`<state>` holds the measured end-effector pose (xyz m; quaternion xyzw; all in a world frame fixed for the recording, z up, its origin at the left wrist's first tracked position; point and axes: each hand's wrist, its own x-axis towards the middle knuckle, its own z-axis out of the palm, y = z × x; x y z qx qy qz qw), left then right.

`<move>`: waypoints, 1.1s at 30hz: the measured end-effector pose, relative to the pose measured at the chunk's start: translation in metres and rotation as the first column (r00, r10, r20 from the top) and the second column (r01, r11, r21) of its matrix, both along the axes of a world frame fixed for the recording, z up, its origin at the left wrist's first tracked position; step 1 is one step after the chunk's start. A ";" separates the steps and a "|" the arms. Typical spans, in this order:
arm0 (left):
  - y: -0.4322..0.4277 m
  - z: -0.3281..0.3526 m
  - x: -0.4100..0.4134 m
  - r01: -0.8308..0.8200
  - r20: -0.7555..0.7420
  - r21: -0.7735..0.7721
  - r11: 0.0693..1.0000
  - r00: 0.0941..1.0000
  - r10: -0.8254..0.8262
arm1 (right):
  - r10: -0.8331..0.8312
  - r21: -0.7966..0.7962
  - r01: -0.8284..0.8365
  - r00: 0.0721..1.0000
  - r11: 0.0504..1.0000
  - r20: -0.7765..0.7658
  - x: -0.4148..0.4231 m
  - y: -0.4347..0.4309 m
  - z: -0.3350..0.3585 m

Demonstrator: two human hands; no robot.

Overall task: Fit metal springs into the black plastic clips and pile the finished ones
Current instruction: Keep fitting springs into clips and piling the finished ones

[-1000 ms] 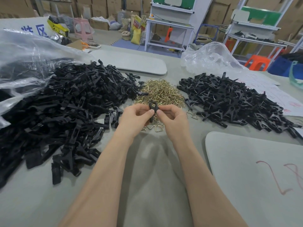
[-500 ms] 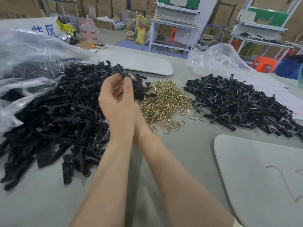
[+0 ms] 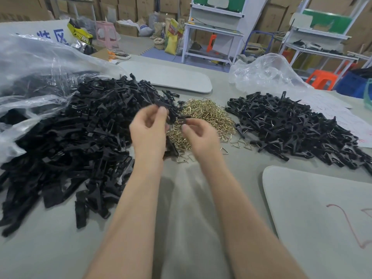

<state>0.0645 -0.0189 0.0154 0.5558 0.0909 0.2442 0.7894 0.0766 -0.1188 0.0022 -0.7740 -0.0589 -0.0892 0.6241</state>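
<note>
A big heap of loose black clip parts (image 3: 80,127) covers the left of the table. A pile of brass-coloured metal springs (image 3: 207,115) lies in the middle, and a pile of black clips with springs fitted (image 3: 291,127) lies on the right. My left hand (image 3: 149,131) is raised at the edge of the left heap and pinches a black clip part (image 3: 164,105) between thumb and fingers. My right hand (image 3: 199,135) hovers over the near side of the springs and pinches another black clip part (image 3: 185,120). Both hands are blurred by motion.
A clear plastic bag (image 3: 30,73) lies over the back of the left heap, and another bag (image 3: 265,75) sits behind the right pile. Grey boards lie at the back centre (image 3: 171,77) and near right (image 3: 322,208). A few single springs (image 3: 241,146) are scattered near the piles.
A second ago both hands held one clip together. The left hand then lifted a part from the left heap. Now the hands are apart over the springs, each with a black part.
</note>
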 end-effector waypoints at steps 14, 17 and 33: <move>-0.026 -0.028 0.004 0.445 -0.255 0.185 0.876 0.883 -0.395 | -0.054 0.174 0.056 0.998 0.983 -0.012 -0.012 -0.050 -0.014; -0.027 -0.027 0.004 0.422 -0.249 0.185 0.887 0.894 -0.373 | -0.087 0.164 0.087 0.996 0.983 -0.007 -0.012 -0.051 -0.014; -0.024 -0.027 0.004 0.452 -0.252 0.092 0.887 0.872 -0.419 | -0.100 0.153 0.096 0.995 0.984 0.018 -0.015 -0.049 -0.011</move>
